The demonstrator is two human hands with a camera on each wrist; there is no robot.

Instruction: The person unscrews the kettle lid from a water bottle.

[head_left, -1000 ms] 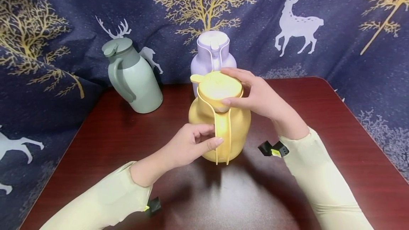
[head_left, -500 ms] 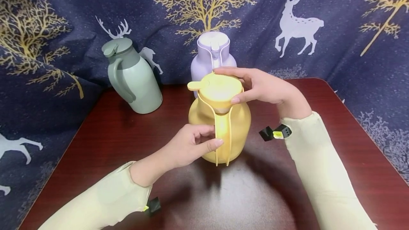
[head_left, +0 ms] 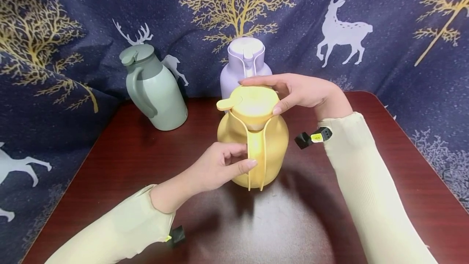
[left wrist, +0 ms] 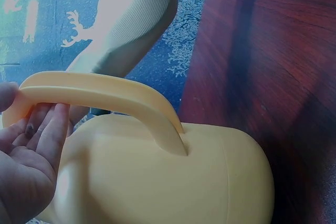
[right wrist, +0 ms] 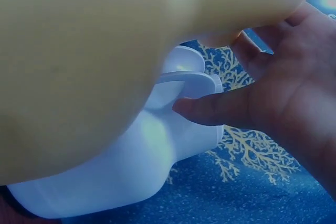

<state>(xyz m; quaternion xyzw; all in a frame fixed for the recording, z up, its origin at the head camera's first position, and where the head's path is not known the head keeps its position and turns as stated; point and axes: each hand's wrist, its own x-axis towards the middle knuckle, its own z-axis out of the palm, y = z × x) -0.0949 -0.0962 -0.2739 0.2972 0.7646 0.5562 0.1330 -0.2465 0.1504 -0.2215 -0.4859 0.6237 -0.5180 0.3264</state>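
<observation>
The yellow jug [head_left: 277, 152] looks like smooth plastic, the tabletop [head_left: 110, 170] glossy wood, the backdrop [head_left: 296, 56] matt cloth.

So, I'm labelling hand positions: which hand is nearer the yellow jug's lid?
Right. The right hand holds the lid by its edge; the left hand grips the handle, below the lid.

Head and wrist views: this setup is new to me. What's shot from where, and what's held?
No machine here: just a person's left hand and right hand. The head view looks down from their head; each wrist view comes from that wrist. On the dark red table stand a yellow jug, a lilac jug behind it and a green jug at the left. The left hand grips the yellow jug's handle; the right hand's fingers touch the lid, how firmly I can't tell.
</observation>
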